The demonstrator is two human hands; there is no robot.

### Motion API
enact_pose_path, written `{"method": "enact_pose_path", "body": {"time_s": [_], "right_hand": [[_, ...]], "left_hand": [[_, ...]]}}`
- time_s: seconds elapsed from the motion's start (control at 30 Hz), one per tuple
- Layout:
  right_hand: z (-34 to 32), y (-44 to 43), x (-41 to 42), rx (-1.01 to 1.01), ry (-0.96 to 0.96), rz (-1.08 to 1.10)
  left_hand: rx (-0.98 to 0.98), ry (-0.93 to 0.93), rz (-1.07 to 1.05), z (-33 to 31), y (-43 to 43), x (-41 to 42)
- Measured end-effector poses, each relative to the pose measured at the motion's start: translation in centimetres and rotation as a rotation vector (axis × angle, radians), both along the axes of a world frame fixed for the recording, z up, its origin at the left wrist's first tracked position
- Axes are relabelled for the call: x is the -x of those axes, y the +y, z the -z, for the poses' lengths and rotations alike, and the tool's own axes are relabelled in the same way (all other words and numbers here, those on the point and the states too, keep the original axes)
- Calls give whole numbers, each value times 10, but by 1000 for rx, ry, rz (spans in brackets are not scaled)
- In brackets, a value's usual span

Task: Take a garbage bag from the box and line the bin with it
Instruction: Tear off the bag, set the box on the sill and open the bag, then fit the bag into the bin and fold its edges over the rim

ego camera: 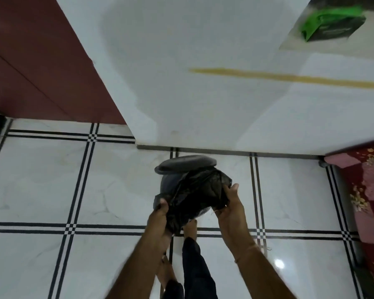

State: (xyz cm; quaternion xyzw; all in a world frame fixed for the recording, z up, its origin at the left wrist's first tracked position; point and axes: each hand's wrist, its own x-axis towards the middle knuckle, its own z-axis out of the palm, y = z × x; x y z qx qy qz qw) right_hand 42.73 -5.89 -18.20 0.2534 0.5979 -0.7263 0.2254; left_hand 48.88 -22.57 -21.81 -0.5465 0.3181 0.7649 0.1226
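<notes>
Hands: my left hand [160, 214] and right hand [230, 203] each pinched the garbage bag [194, 195].
Advice: I judged spreading its mouth over the bin [171, 182] rim best.

Both bare forearms reach forward and down. The left hand [160, 221] and right hand [231, 207] are well apart, palms facing each other, fingers pinched closed, thumbs on top.
</notes>
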Motion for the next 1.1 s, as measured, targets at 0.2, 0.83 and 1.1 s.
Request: {"method": "enact_pose_path", "body": {"time_s": [0.2, 0.83, 1.1], "right_hand": [[144, 4, 27, -40, -57, -36], [324, 68, 75, -41, -198, 106], [323, 75, 90, 12, -311, 63]], "left_hand": [[-187, 9, -217, 133, 32, 49], [-120, 216, -204, 320, -44, 34], [-53, 141, -319, 321, -87, 27]]}}
